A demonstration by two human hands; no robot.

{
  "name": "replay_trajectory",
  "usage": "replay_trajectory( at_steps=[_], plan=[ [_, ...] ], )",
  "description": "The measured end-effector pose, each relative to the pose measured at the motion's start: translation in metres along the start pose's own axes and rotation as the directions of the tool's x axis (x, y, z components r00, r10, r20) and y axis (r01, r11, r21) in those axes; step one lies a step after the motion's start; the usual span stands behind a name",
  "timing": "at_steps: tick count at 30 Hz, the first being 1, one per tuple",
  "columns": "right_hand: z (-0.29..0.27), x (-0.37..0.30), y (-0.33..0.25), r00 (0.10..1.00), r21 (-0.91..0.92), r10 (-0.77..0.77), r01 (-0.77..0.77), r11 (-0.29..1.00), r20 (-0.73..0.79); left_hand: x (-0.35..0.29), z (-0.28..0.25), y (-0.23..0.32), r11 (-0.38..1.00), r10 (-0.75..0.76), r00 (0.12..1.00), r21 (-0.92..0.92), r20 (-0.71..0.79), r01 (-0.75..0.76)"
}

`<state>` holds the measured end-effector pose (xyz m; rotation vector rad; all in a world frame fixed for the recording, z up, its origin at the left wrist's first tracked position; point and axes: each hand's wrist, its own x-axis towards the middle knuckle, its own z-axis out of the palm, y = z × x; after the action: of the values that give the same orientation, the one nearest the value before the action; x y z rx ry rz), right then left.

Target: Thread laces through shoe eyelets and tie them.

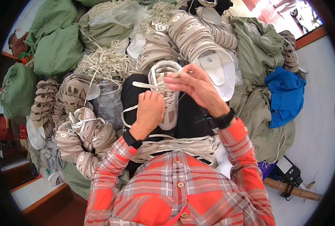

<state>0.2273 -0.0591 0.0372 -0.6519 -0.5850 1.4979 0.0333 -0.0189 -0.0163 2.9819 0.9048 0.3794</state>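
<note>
A beige and white shoe upper lies on my lap between my dark-clad legs, its opening pointing away from me. My left hand is closed at the left side of the upper, over its lacing, with a white shoelace between its fingers. Just above the upper, my right hand pinches the shoelace, its other fingers held fairly straight. A loop of the flat shoelace sticks out to the left between the hands. The left fingertips are partly hidden.
A bundle of white laces lies across my lap. Laced shoes cluster at the left. Stacked uppers and a lace heap stand beyond. Green sacks are far left, a blue cloth at right.
</note>
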Motion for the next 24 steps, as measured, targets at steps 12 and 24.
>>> replay_trajectory(
  at_steps=[12, 24],
  plan=[
    [-0.135, -0.096, -0.147, 0.610, -0.230, -0.652, 0.626, 0.745, -0.451, 0.011, -0.065, -0.074, 0.527, 0.238, 0.864, -0.806, 0.443, 0.268],
    [-0.229, -0.389, -0.358, 0.032, -0.949, -0.965, 0.174, 0.263, -0.261, 0.000, -0.009, -0.059, 0.493, -0.080, 0.982, -0.849, 0.172, 0.190]
  ],
)
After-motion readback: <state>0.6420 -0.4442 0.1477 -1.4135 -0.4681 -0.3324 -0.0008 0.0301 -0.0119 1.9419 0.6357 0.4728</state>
